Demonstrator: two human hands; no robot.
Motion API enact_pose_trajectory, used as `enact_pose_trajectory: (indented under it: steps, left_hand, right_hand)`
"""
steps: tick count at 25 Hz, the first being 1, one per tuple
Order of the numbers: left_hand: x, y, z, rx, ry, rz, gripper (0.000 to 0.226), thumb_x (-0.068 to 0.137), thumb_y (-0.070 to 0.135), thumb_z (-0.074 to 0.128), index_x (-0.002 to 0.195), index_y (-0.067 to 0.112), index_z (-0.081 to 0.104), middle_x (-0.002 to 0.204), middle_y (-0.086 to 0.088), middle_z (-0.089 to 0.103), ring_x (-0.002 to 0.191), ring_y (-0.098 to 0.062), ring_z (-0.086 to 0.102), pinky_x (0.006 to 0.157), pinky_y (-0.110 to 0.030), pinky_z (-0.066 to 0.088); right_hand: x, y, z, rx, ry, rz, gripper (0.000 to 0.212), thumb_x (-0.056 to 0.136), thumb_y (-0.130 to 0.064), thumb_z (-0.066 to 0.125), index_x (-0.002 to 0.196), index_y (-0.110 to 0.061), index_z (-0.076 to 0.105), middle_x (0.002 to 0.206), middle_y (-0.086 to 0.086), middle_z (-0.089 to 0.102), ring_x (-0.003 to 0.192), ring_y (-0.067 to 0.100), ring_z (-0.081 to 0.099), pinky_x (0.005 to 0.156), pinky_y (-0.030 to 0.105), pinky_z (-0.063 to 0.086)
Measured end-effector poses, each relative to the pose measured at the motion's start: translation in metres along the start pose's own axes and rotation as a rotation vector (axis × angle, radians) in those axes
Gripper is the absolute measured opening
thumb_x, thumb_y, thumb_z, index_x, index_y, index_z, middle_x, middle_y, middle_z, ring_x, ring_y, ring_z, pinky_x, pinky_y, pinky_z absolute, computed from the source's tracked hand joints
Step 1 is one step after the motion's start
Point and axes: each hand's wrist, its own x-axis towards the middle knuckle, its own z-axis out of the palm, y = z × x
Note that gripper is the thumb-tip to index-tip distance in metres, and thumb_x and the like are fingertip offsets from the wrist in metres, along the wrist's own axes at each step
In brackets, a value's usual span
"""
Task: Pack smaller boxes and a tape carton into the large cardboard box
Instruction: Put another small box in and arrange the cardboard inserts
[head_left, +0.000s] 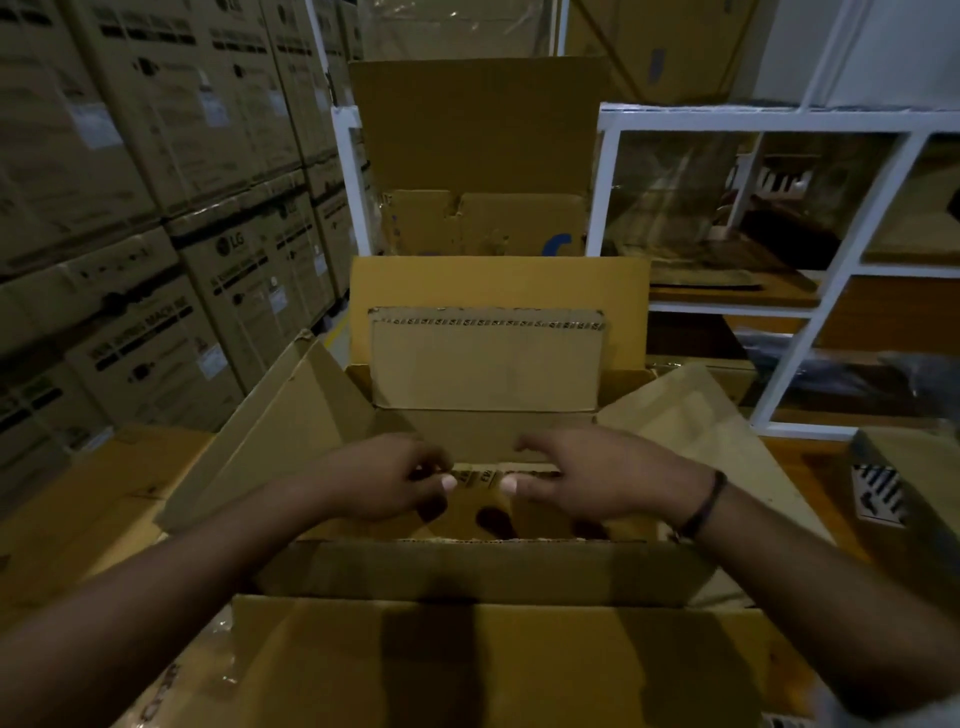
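The large cardboard box (291, 415) stands open in front of me, with its four flaps spread outward. Both my hands reach down into it. Inside lies a smaller brown box (480, 501) with a strip of printed tape along its top. My left hand (384, 480) grips its left part and my right hand (587, 480) its right part, thumbs on top and nearly touching over the tape. Most of the small box is hidden by my hands and by shadow. I cannot make out a tape carton.
Tall stacks of printed cartons (156, 234) wall off the left side. A white shelf rack (810, 291) stands at the right. Upright cardboard sheets (472, 156) lean behind the large box. A flat carton (78, 509) lies at the left, another with a striped label (880, 496) at the right.
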Motion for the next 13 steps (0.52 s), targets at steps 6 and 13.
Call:
enact_pose_trajectory:
  steps: [6, 13]
  left_hand:
    - [-0.069, 0.029, 0.03, 0.018, 0.245, -0.06, 0.05, 0.1, 0.065, 0.032, 0.138, 0.042, 0.054, 0.126, 0.02, 0.056, 0.106, 0.003, 0.052, 0.091, -0.027, 0.049]
    - [-0.087, 0.046, 0.065, 0.111, 0.504, -0.113, 0.053, 0.097, 0.066, 0.029, 0.124, 0.041, 0.067, 0.119, 0.019, 0.068, 0.113, -0.003, 0.057, 0.111, -0.032, 0.03]
  right_hand:
    - [-0.076, -0.021, 0.018, 0.012, 0.099, -0.032, 0.07, 0.094, -0.079, 0.019, 0.141, -0.035, 0.048, 0.133, -0.011, 0.058, 0.113, 0.01, 0.056, 0.096, 0.036, 0.05]
    - [-0.101, -0.022, 0.042, 0.011, 0.189, -0.015, 0.059, 0.101, -0.068, 0.027, 0.153, -0.04, 0.03, 0.154, -0.019, 0.038, 0.138, 0.008, 0.036, 0.113, 0.032, 0.029]
